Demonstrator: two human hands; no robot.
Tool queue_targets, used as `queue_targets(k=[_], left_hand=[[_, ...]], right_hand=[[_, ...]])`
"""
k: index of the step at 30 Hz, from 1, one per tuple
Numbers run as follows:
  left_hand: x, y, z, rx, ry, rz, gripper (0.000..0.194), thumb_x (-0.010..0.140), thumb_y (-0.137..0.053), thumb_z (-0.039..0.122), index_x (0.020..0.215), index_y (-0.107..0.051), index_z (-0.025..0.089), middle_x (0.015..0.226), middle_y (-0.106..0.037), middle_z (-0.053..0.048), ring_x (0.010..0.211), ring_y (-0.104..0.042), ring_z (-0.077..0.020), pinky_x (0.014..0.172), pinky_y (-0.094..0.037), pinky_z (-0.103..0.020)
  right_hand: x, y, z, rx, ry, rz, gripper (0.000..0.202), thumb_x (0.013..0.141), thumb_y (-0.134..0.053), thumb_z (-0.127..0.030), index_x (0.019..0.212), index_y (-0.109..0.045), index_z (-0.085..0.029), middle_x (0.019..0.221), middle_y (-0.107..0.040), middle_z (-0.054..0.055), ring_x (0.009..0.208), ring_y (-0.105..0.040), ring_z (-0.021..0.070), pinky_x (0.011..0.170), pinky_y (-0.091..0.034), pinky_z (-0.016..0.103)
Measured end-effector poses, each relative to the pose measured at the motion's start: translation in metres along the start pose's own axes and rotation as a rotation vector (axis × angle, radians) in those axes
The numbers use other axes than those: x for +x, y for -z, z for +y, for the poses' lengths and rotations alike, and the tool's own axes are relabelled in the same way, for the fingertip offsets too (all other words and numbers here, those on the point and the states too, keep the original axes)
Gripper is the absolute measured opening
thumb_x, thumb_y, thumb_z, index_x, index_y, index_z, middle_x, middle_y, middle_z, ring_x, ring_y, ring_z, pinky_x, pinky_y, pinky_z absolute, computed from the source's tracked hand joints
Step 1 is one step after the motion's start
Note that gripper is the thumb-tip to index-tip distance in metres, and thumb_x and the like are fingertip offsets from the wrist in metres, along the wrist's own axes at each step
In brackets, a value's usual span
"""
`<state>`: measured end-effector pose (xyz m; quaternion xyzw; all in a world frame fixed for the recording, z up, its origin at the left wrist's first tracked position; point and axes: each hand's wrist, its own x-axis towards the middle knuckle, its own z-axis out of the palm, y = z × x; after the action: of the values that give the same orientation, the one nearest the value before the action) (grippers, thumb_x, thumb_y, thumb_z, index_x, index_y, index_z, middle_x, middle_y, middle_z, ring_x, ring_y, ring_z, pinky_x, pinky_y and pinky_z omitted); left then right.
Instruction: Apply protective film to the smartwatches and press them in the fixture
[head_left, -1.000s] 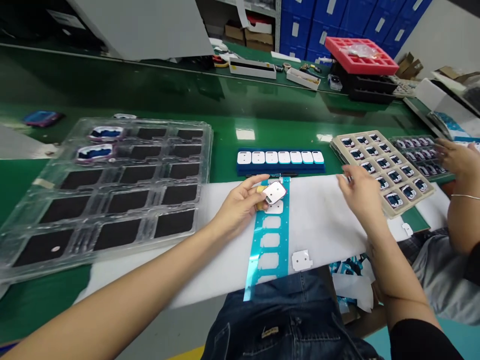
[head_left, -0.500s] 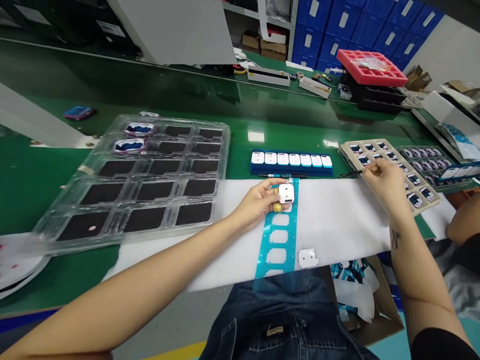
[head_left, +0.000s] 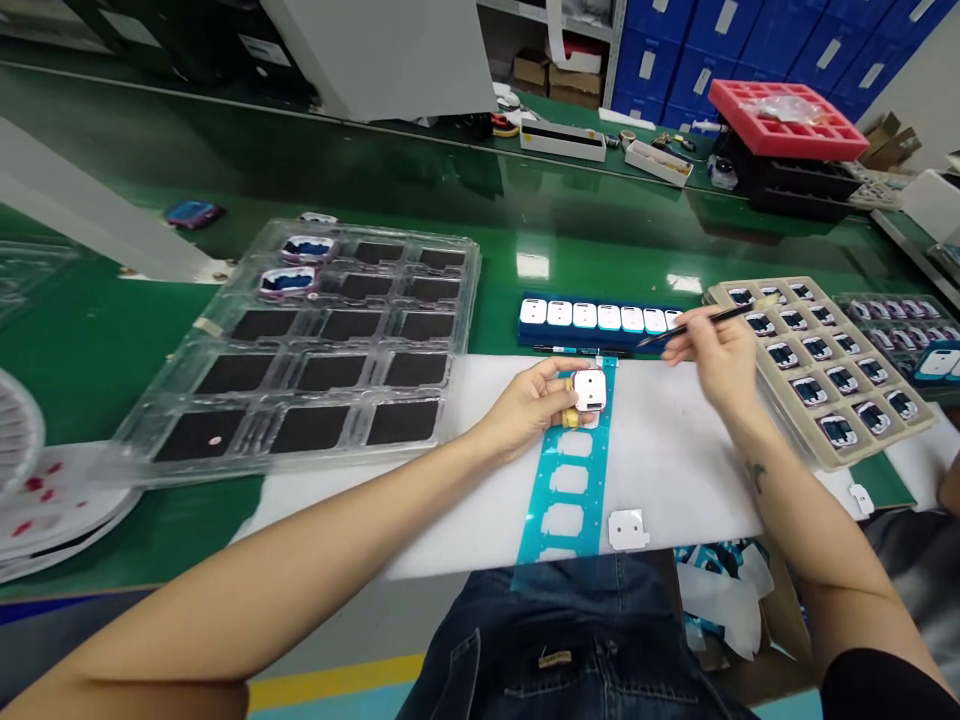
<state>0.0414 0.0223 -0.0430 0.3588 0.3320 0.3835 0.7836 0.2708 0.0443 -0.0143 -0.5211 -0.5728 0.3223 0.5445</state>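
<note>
My left hand, with yellow covers on some fingertips, pinches a small white rounded-square part with dark holes and a dark slot. It is above a blue film strip with a row of cut-outs. My right hand grips a slim dark stick-like tool with a pointed tip and a tan back end; its exact kind is unclear. The point is directed left, in front of a blue holder with a row of white parts. A loose white tabbed piece lies near the front edge.
A clear plastic tray with dark compartments lies left. On the right, a beige tray holds several small parts. White sheeting covers the front of the green bench. A box with scraps stands below, and a person is seated at right.
My right hand has moved left from the beige tray with the slim tool, towards the white part. My left hand still holds that part. The view has shifted slightly.
</note>
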Motion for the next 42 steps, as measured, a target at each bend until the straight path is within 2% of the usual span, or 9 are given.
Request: queue_targets(k=[3,6,11,18,26,35,38,40,42], left_hand=[[0.0,0.001,-0.001,0.012,-0.007,-0.012,0.042,0.068,-0.075,0.015,0.105,-0.055,0.014,0.079,-0.071,-0.003,0.064,-0.069,-0.0158,0.067,-0.057,-0.03],[0.001,0.003,-0.003,0.042,-0.011,-0.019,0.046,0.067,-0.077,0.02,0.107,-0.053,0.015,0.078,-0.071,-0.003,0.064,-0.07,-0.0175,0.068,-0.056,-0.031],[0.001,0.004,-0.004,0.091,0.004,-0.011,0.048,0.068,-0.076,0.021,0.109,-0.051,0.015,0.075,-0.072,-0.004,0.063,-0.07,-0.018,0.064,-0.053,-0.028],[0.0,0.001,-0.004,0.156,0.007,0.011,0.039,0.07,-0.068,0.016,0.104,-0.05,0.015,0.062,-0.069,0.0,0.058,-0.069,-0.0161,0.056,-0.049,-0.021],[0.001,0.0,-0.004,0.217,-0.008,0.05,0.029,0.071,-0.063,0.015,0.099,-0.054,0.015,0.059,-0.067,0.0,0.052,-0.067,-0.0151,0.051,-0.048,-0.021],[0.0,-0.003,-0.003,0.209,0.008,0.094,0.023,0.072,-0.061,0.014,0.094,-0.055,0.015,0.062,-0.067,0.0,0.051,-0.067,-0.016,0.051,-0.053,-0.024],[0.001,-0.003,-0.003,0.199,0.002,0.11,0.024,0.071,-0.064,0.018,0.093,-0.055,0.015,0.065,-0.067,0.0,0.05,-0.067,-0.0161,0.048,-0.052,-0.023],[0.001,-0.003,-0.002,0.185,-0.002,0.122,0.025,0.071,-0.065,0.021,0.093,-0.054,0.015,0.065,-0.066,0.0,0.051,-0.066,-0.0157,0.047,-0.052,-0.023],[0.0,-0.004,-0.001,0.155,-0.012,0.126,0.027,0.07,-0.066,0.021,0.093,-0.054,0.015,0.065,-0.066,0.001,0.051,-0.066,-0.0146,0.049,-0.052,-0.023]], right_hand=[[-0.026,-0.03,-0.01,0.129,-0.048,-0.21,0.044,0.076,-0.062,-0.061,0.079,-0.061,-0.017,0.057,-0.064,0.0,0.047,-0.062,0.0131,0.047,-0.054,0.025],[-0.035,-0.043,-0.01,0.121,-0.043,-0.239,0.043,0.077,-0.061,-0.06,0.078,-0.061,-0.017,0.057,-0.064,0.0,0.048,-0.062,0.0119,0.047,-0.054,0.024],[-0.034,-0.04,-0.004,0.09,-0.012,-0.23,0.04,0.08,-0.06,-0.056,0.079,-0.06,-0.016,0.057,-0.063,0.0,0.048,-0.06,0.0115,0.047,-0.054,0.024],[-0.035,-0.041,-0.005,0.117,-0.038,-0.254,0.042,0.08,-0.06,-0.058,0.079,-0.06,-0.016,0.056,-0.063,0.0,0.047,-0.061,0.0119,0.046,-0.053,0.024],[-0.035,-0.042,-0.007,0.17,-0.04,-0.25,0.041,0.079,-0.063,-0.056,0.075,-0.059,-0.016,0.053,-0.062,-0.001,0.045,-0.061,0.0118,0.043,-0.053,0.023],[-0.035,-0.045,-0.004,0.214,-0.13,-0.249,0.043,0.075,-0.065,-0.059,0.076,-0.059,-0.017,0.053,-0.061,-0.001,0.045,-0.059,0.0116,0.045,-0.052,0.024],[-0.032,-0.045,0.0,0.296,-0.141,-0.197,0.043,0.075,-0.063,-0.06,0.07,-0.055,-0.018,0.061,-0.06,-0.001,0.053,-0.06,0.0107,0.049,-0.052,0.023],[-0.031,-0.045,0.003,0.356,-0.202,-0.216,0.042,0.076,-0.061,-0.058,0.068,-0.05,-0.018,0.065,-0.058,-0.002,0.051,-0.056,0.0085,0.043,-0.047,0.02],[-0.033,-0.046,0.003,0.368,-0.354,-0.346,0.035,0.076,-0.062,-0.05,0.071,-0.046,-0.019,0.057,-0.05,-0.006,0.039,-0.044,0.0049,0.033,-0.032,0.017]])
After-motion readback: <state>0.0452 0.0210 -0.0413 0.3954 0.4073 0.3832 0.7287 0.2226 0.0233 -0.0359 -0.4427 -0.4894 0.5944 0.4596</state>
